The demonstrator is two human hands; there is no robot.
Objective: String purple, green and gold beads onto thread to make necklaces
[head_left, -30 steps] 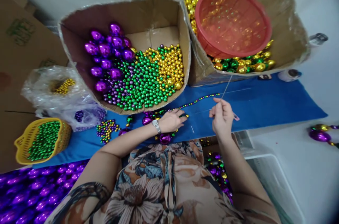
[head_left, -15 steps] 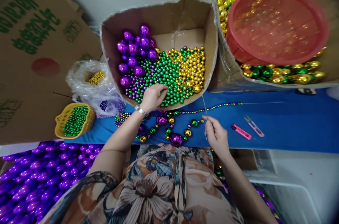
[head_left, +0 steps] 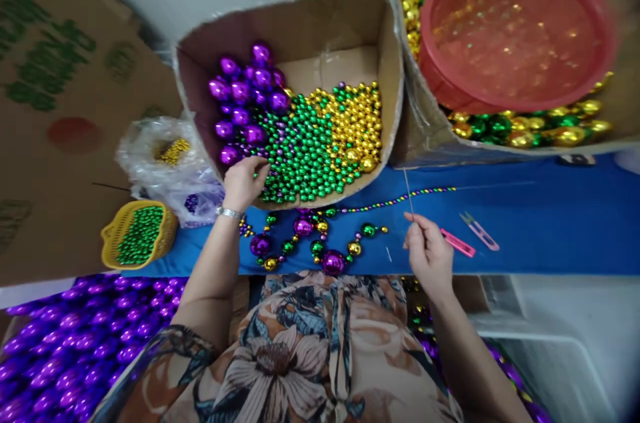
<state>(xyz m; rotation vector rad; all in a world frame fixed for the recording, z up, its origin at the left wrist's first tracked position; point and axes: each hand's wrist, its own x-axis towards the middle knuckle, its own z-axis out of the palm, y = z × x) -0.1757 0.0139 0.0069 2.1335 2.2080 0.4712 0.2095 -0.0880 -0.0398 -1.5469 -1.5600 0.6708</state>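
The left hand [head_left: 246, 183] has moved leftward, towards the purple beads [head_left: 255, 135] (whether its fingertips meet, I cannot tell). The right hand [head_left: 430, 253] is clamped on a thin wire [head_left: 408, 191], presumably keeping its tip free; the necklace [head_left: 333, 263] lies on the bench [head_left: 530, 230].

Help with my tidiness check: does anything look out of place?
One oddity: a white sliver lies on the blue cloth between the bead string and right hand. It looks stray because it joins nothing visible.

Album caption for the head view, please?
Left hand at beads in a box; right hand pinching something thin over blue cloth.
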